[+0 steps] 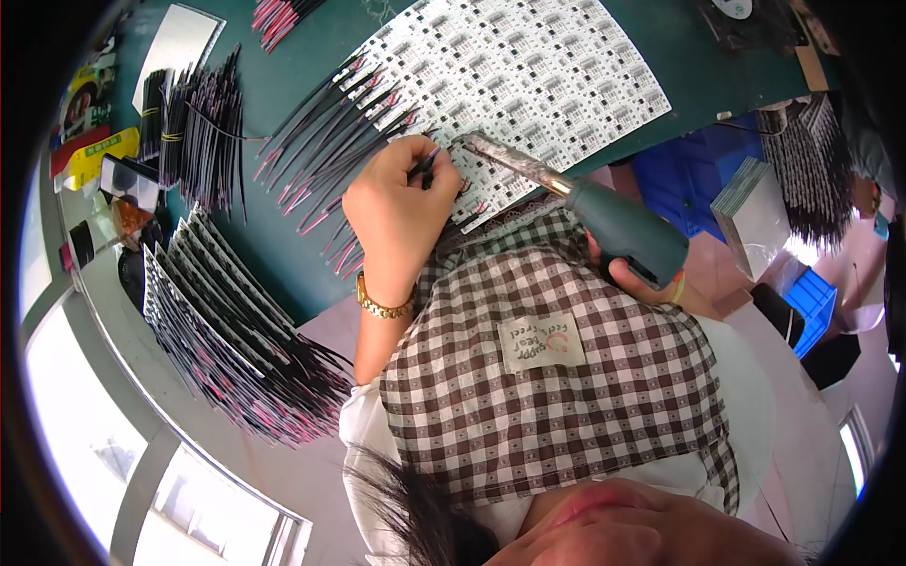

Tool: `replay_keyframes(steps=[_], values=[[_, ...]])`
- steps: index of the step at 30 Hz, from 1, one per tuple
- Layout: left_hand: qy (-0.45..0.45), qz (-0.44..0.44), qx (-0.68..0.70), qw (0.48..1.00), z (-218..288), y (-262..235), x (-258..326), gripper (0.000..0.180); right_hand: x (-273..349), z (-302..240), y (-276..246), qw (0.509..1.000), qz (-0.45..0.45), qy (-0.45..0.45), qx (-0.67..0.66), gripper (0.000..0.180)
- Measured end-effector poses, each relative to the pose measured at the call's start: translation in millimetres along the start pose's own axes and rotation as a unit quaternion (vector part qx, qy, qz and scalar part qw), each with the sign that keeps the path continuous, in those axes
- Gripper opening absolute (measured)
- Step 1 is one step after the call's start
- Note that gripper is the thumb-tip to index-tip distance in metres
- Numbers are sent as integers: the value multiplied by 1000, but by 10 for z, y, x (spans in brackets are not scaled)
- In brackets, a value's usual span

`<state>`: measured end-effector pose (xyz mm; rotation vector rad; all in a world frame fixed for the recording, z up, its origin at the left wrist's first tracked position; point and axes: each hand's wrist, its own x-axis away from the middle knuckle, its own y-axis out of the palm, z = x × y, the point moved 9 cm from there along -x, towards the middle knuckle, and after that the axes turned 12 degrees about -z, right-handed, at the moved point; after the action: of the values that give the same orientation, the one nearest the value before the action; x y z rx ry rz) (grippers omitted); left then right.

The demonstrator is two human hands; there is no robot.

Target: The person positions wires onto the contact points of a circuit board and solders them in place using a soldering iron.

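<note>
My left hand (401, 193) is closed in a pinch on short black wires (423, 170), over the near left part of a white circuit board panel (557, 66). The panel carries rows of small dark components. My right hand (646, 281) is wrapped round the dark green handle of a soldering iron (628, 226). The iron's metal barrel slants up and left over the panel, its tip close to my left fingers. Black wires with reddish ends (316, 156) fan out leftward from the panel's left edge. My left fingers hide where the held wires end.
Bundled black wires (203, 132) lie on the green table (274, 255) at the left. Several wired panels (226, 321) stand stacked at the near left. Blue bins (675, 170) and a stack of white panels (750, 212) are on the right, beside more hanging wires (812, 170).
</note>
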<state>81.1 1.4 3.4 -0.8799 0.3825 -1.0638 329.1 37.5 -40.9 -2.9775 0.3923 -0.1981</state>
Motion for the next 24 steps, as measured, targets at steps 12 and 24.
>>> replay_keyframes(steps=[12,24], values=[[-22,-59,7,998,-42,11,-84,11,80,151,27,985,-26,79,-151,38],[0,-56,-2,998,-12,9,-69,9,-6,-47,-5,996,-36,67,-45,26]])
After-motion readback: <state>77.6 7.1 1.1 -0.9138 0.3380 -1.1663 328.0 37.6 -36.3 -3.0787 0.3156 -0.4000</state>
